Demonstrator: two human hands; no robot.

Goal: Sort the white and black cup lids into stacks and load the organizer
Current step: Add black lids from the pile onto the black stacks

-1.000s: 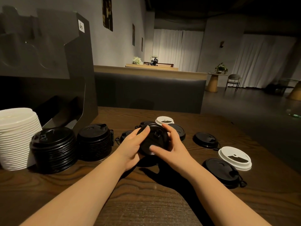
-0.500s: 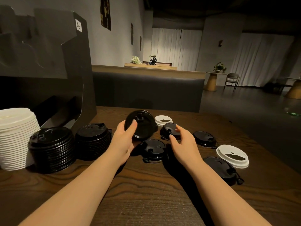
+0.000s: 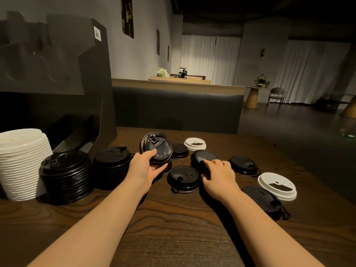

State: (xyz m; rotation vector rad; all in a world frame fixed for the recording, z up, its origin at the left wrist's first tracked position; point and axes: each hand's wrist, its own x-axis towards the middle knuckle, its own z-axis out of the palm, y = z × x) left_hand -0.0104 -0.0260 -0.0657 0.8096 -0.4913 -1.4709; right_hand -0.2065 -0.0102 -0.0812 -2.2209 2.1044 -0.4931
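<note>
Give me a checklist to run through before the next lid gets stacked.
1. Left hand grips held black lid: ok.
2. Right hand firmly holds second black lid: cannot tell.
3. Top of right black stack uncovered: ok.
4. White stack all white: ok.
5. Loose white lids sorted: not ok; far white lid and near white lid lie on the table.

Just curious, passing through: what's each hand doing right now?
Left hand: holding the raised black lid, tilted up.
Right hand: fingers curled on the second black lid, low over the table.
</note>
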